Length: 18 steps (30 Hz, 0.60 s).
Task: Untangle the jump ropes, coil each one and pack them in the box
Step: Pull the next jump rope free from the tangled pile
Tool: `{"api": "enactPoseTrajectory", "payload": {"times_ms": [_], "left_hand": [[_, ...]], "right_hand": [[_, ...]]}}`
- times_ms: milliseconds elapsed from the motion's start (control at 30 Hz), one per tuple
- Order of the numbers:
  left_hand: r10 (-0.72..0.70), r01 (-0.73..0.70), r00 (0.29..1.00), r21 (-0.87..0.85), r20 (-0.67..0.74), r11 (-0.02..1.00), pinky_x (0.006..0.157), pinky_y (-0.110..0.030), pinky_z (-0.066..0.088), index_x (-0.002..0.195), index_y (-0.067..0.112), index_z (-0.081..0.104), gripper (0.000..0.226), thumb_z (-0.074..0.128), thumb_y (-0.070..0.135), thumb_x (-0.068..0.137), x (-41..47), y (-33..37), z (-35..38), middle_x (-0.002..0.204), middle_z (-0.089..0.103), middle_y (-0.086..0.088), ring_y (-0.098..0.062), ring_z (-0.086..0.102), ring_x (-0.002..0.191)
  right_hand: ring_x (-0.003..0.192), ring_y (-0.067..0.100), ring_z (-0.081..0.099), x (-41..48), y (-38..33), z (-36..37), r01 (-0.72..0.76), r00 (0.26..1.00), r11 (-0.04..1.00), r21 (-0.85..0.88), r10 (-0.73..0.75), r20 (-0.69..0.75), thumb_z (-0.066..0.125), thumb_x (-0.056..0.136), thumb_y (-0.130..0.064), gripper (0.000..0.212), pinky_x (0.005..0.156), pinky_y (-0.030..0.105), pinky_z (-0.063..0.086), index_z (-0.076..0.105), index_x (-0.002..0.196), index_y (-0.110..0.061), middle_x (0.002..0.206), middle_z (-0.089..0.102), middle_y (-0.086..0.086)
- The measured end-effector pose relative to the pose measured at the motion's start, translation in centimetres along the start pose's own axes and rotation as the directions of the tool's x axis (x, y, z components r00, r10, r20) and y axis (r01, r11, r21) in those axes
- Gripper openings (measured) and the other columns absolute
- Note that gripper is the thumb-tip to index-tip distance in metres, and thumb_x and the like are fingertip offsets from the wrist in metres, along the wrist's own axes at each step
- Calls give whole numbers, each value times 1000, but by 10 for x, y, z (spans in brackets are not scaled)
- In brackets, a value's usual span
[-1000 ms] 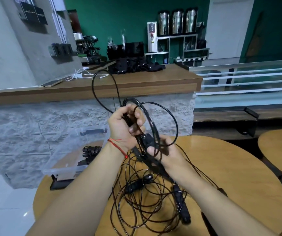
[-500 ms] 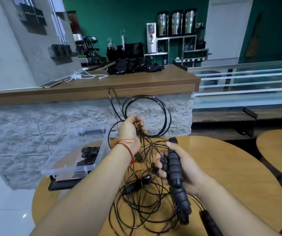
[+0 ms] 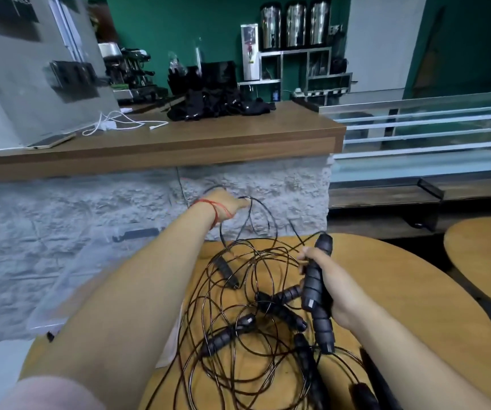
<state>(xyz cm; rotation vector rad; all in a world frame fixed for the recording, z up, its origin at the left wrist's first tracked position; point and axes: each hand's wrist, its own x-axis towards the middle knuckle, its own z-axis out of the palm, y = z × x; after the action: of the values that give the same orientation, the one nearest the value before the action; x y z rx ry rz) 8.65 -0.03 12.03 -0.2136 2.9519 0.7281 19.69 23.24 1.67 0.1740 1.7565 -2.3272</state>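
Nearest, tangled black jump ropes (image 3: 238,335) are lying on the round wooden table (image 3: 401,306). The right hand (image 3: 336,294) is wrapping its fingers around a ribbed handle (image 3: 315,279), whose long axis is pointing away from the person, probably to anchor that end. Farther off, the outstretched left hand (image 3: 229,206) is gripping a cord (image 3: 270,216) and holding it raised toward the stone counter (image 3: 90,208), seemingly to draw one rope free.

A dark green wall (image 3: 179,25) stands behind a long wooden counter (image 3: 208,134) on a rough white stone base (image 3: 60,217). Three steel urns (image 3: 296,23) stand near a white door (image 3: 383,39). At right are a glass case (image 3: 430,128) and a round table (image 3: 487,255).
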Motion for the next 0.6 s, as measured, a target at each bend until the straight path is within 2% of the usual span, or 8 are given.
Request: {"api": "enactPoseTrajectory", "payload": {"times_ms": [100,200,267,300,367,467,533,600], "left_hand": [[-98,154,982,-378,163,913,105,-42,50,148,11,49,70,42,64,104,5,-17,21,144,61,-13,-40,55,136],[-162,245,948,-302,274,921,107,-38,51,111,6,62,33,46,35,110,12,-45,29,80,75,-2,-28,65,112],[-258,295,909,-69,326,953,77,-29,59,104,6,79,40,48,31,109,16,-59,26,85,74,-3,-24,67,78],[-292,337,856,-32,426,941,54,-21,49,98,7,84,51,41,32,110,18,-63,25,79,72,-3,-16,58,59],[-322,357,805,27,498,934,41,-17,27,89,5,83,60,34,28,112,18,-66,20,65,64,1,-7,38,44],[-254,156,918,315,303,936,52,-22,45,115,-2,68,24,46,6,107,1,-54,14,94,73,-8,-19,53,62],[-111,40,988,504,112,863,77,-32,59,108,7,69,16,54,5,101,-12,-40,20,108,70,-11,-27,65,88],[20,24,997,524,-77,851,79,-35,54,112,11,67,18,52,12,100,-27,-30,36,107,67,-9,-30,68,102]], "right_hand": [[69,29,53,5,9,3,-30,999,999,25,29,36,69,94,-38,25,48,27,47,67,104,-15,81,58,4],[66,25,52,10,15,4,-32,999,998,46,31,35,67,98,-39,25,50,29,48,70,106,-16,83,60,3],[64,24,51,10,14,5,-20,999,999,43,18,52,65,98,-39,25,52,29,49,70,107,-15,83,59,4],[63,23,51,10,13,6,-15,998,998,53,12,58,65,99,-38,25,54,30,48,68,108,-15,82,59,4],[61,21,52,10,10,8,-12,998,997,74,7,62,63,100,-36,23,57,31,47,66,110,-16,80,59,3],[64,20,55,13,10,8,2,999,994,111,-8,53,62,101,-33,28,61,34,47,67,119,-13,83,61,3],[67,19,57,17,12,8,8,999,990,137,-13,37,61,100,-31,33,64,35,47,67,127,-12,88,63,3],[69,18,57,21,15,11,18,999,984,176,-26,39,59,100,-26,34,65,35,45,65,132,-15,93,64,3]]}}
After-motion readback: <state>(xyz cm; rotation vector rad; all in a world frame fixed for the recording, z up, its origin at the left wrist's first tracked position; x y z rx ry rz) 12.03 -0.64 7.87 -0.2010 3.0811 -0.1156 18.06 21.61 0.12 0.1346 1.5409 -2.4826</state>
